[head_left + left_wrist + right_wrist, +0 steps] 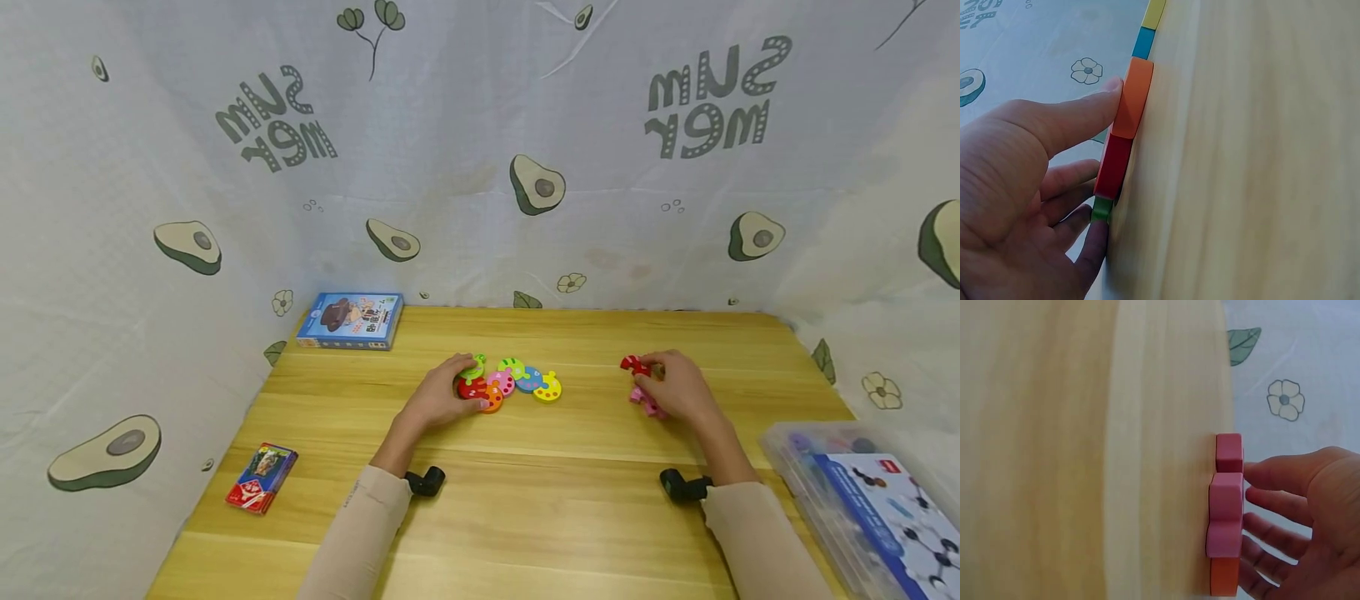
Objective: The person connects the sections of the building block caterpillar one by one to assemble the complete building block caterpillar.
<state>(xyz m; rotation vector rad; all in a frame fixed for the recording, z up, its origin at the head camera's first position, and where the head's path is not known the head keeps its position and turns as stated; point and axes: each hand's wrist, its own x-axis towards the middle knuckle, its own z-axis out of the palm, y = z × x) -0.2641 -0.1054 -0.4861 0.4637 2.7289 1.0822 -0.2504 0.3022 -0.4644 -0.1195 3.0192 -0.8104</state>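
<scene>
A curving row of number-marked puzzle pieces lies on the table: green, red, orange [1134, 100], pink [501, 383], light green, blue [529, 380] and yellow [548, 387]. My left hand [438, 396] spans its left end. The thumb touches the orange piece, and the other fingers reach around the red piece [1114, 167] to the green one [1102, 208]. To the right, my right hand [681, 390] rests its fingers on a red piece [632, 363] and a pink piece [1225, 515]. An orange piece [1225, 577] shows beside them in the right wrist view.
A blue box [352, 320] lies at the table's back left, with a small red and blue card pack [262, 477] nearer the left edge. At the right edge stands a clear plastic case [817, 500] with a molecule picture. Avocado-print cloth [465, 167] hangs behind.
</scene>
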